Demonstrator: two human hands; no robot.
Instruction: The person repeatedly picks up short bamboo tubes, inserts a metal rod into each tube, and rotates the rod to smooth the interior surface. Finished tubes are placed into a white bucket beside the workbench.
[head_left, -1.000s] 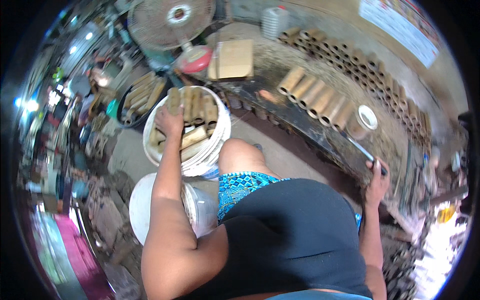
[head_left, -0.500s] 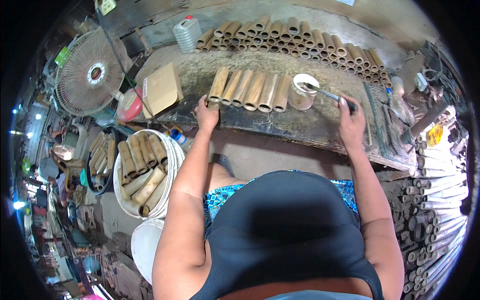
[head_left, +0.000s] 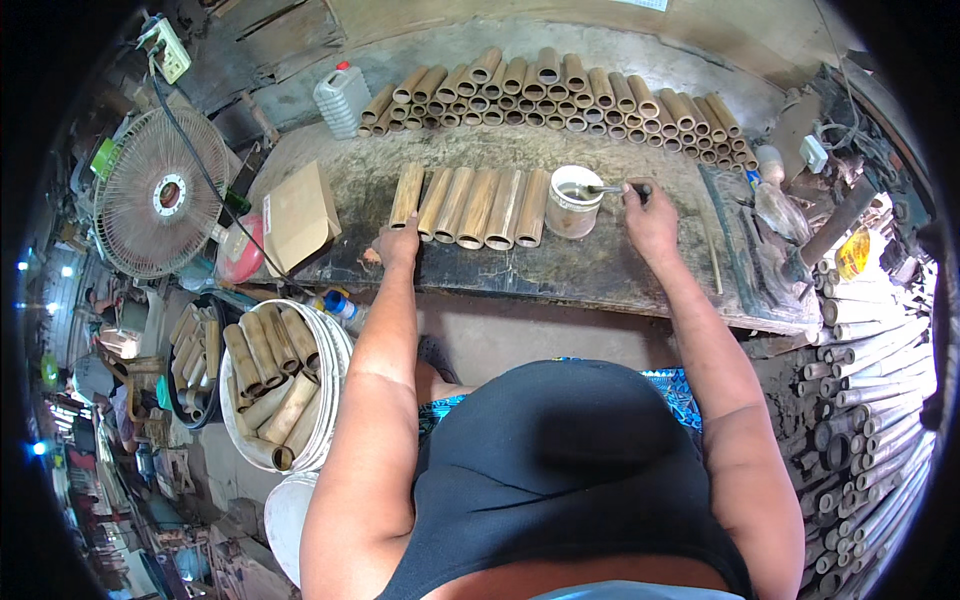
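A short row of bamboo tubes lies side by side on the worn workbench. At its left end, a slightly separate bamboo tube sits a little farther back than the others. My left hand is closed at that tube's near end, its fingers partly hidden. In my right hand is a brush, gripped by its dark handle. The brush head dips inside the mouth of a white plastic tub holding dark liquid, just right of the row.
Stacked bamboo tubes line the back wall beside a translucent jug. A cardboard box and a fan stand left. A white bucket of tubes is beside my left arm; long bamboo poles pile up right.
The whole view has shifted. My right hand has come closer to the tub, and the brush now lies flatter across its rim. My left hand stays at the leftmost tube's near end.
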